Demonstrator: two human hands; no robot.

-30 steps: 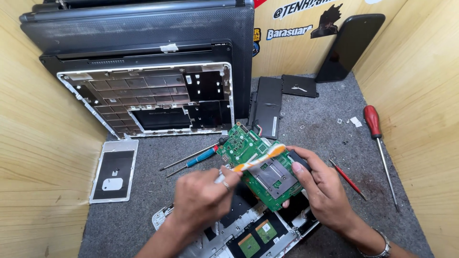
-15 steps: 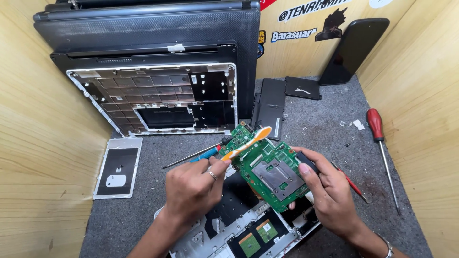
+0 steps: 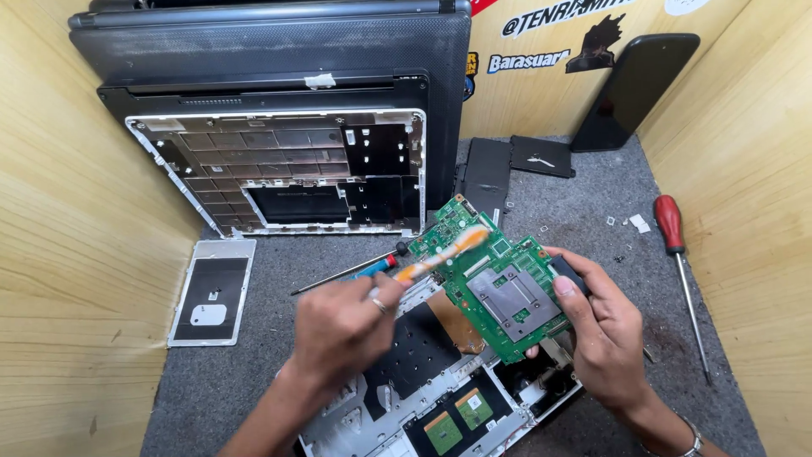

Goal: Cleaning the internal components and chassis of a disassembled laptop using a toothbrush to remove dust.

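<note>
My left hand grips an orange and white brush whose bristle end rests on the upper left part of a green circuit board. My right hand holds that board by its right edge, tilted above an opened laptop base. The board carries a grey metal plate in its middle. A ring sits on one finger of my left hand.
A stripped laptop shell leans against other laptops at the back. A red-handled screwdriver lies at the right, a blue-handled one behind my left hand. A grey trackpad panel lies at the left. Black covers and a dark phone sit at the back right.
My left hand swept the brush up from the board's lower left edge to its upper left part. The board and my right hand stayed about where they were.
</note>
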